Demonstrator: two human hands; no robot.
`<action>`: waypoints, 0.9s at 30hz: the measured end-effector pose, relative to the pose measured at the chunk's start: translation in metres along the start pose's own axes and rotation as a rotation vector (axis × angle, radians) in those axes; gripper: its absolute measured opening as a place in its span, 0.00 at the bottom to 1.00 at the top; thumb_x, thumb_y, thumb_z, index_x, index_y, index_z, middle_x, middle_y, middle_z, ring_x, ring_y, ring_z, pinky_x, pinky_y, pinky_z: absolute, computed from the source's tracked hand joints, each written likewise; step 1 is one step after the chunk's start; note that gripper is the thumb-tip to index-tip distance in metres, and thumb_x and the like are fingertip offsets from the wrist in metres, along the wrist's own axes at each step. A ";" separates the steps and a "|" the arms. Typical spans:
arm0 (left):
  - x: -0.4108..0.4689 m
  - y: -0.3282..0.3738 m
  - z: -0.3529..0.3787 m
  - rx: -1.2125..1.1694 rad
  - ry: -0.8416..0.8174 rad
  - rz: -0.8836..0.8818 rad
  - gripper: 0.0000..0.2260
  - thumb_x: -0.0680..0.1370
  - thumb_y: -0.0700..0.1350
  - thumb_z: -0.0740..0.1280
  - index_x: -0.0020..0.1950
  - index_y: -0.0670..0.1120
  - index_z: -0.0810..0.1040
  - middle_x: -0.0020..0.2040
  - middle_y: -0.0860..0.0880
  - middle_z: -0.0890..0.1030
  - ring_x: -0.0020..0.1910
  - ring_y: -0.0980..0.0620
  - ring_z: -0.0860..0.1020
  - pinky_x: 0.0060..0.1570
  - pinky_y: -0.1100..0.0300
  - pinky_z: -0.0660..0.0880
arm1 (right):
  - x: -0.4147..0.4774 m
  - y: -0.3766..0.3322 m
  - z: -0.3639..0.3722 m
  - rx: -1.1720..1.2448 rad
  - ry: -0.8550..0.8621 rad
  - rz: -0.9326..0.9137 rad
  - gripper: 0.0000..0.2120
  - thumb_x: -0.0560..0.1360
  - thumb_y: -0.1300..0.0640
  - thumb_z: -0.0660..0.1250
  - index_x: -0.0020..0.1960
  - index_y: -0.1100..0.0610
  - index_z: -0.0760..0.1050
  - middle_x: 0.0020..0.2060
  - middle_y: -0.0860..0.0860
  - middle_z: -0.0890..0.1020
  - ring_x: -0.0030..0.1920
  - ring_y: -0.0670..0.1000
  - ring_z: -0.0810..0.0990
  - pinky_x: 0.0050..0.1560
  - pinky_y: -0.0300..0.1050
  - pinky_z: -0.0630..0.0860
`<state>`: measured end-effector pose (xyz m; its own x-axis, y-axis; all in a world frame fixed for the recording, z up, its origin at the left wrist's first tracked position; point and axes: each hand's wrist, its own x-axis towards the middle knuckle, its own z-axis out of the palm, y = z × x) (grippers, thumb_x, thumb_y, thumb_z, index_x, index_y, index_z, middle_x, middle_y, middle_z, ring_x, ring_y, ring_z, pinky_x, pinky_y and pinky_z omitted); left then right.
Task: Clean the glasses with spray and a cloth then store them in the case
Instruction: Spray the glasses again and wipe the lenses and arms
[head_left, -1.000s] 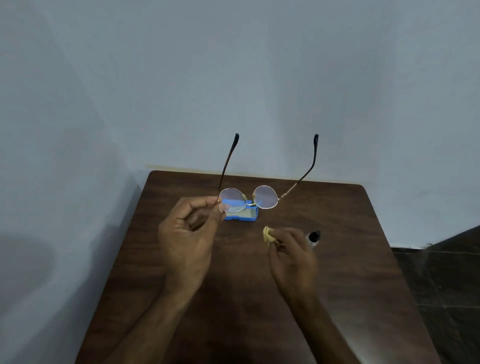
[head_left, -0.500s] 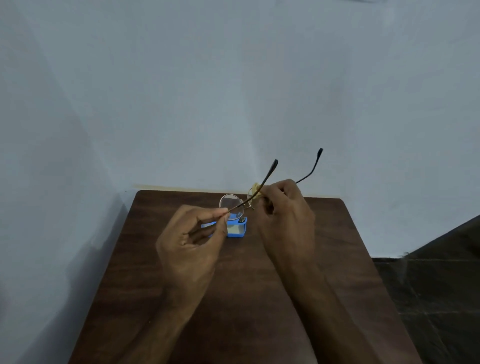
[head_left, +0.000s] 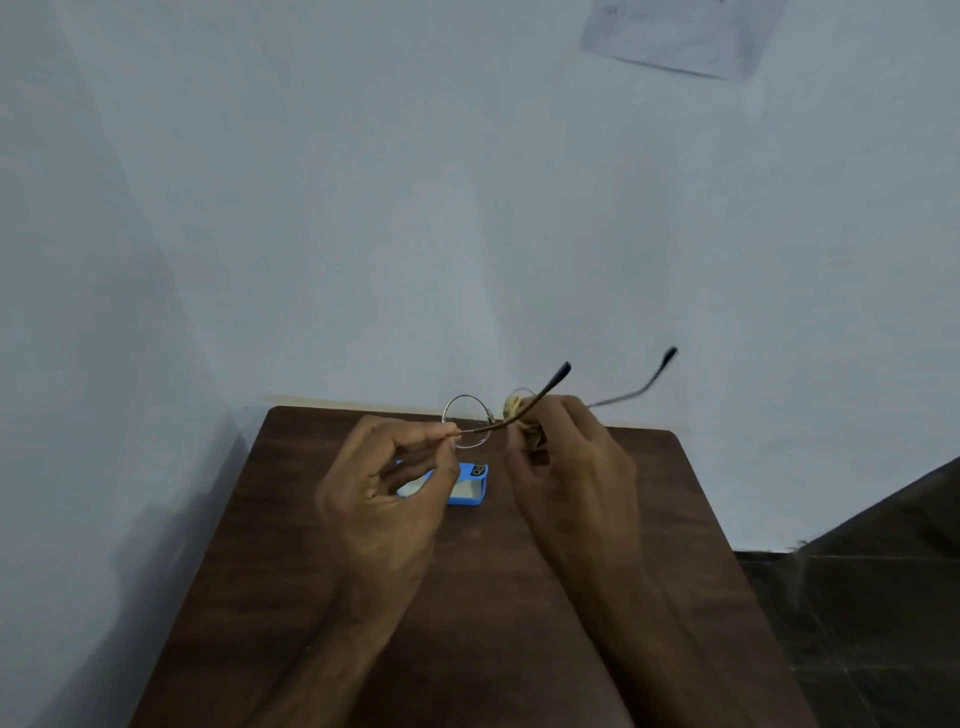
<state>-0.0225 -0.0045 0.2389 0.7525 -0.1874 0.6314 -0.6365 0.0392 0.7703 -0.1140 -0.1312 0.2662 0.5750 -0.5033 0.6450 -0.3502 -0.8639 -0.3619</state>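
Yellow cloth (head_left: 521, 415) bunched in right hand (head_left: 569, 478), pressed on one lens; left hand (head_left: 387, 499) pinches glasses (head_left: 467, 422) at frame edge w/ thumb & forefinger; blue case (head_left: 470, 486) just beyond left hand

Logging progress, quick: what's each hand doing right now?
Left hand: closed, pinching the thin metal-framed round glasses at the frame's edge.
Right hand: closed on the crumpled yellow cloth, pressed against one lens.

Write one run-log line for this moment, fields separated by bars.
left hand pinches glasses | right hand presses cloth on lens | blue case open on table
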 end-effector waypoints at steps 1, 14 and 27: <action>0.001 0.000 -0.001 0.001 0.010 0.004 0.07 0.74 0.36 0.78 0.49 0.45 0.85 0.46 0.51 0.84 0.49 0.56 0.85 0.51 0.64 0.81 | 0.000 0.001 -0.001 -0.007 0.007 -0.001 0.08 0.74 0.62 0.77 0.46 0.55 0.77 0.42 0.48 0.82 0.37 0.50 0.79 0.34 0.41 0.73; 0.007 0.002 -0.006 0.108 0.006 0.142 0.05 0.77 0.43 0.75 0.49 0.41 0.86 0.48 0.54 0.84 0.47 0.59 0.83 0.51 0.61 0.82 | 0.026 0.006 -0.005 0.013 0.086 -0.038 0.15 0.73 0.68 0.74 0.57 0.56 0.83 0.52 0.49 0.82 0.44 0.50 0.82 0.38 0.47 0.80; 0.006 0.009 -0.001 0.032 0.041 0.057 0.08 0.74 0.37 0.78 0.50 0.46 0.86 0.46 0.52 0.84 0.47 0.56 0.85 0.48 0.59 0.83 | 0.013 0.004 -0.006 0.048 0.114 -0.055 0.08 0.75 0.64 0.75 0.52 0.56 0.82 0.47 0.49 0.82 0.40 0.51 0.82 0.35 0.45 0.78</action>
<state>-0.0239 -0.0037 0.2497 0.7206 -0.1459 0.6779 -0.6833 0.0171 0.7300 -0.1124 -0.1415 0.2769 0.5036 -0.4522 0.7361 -0.2833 -0.8914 -0.3538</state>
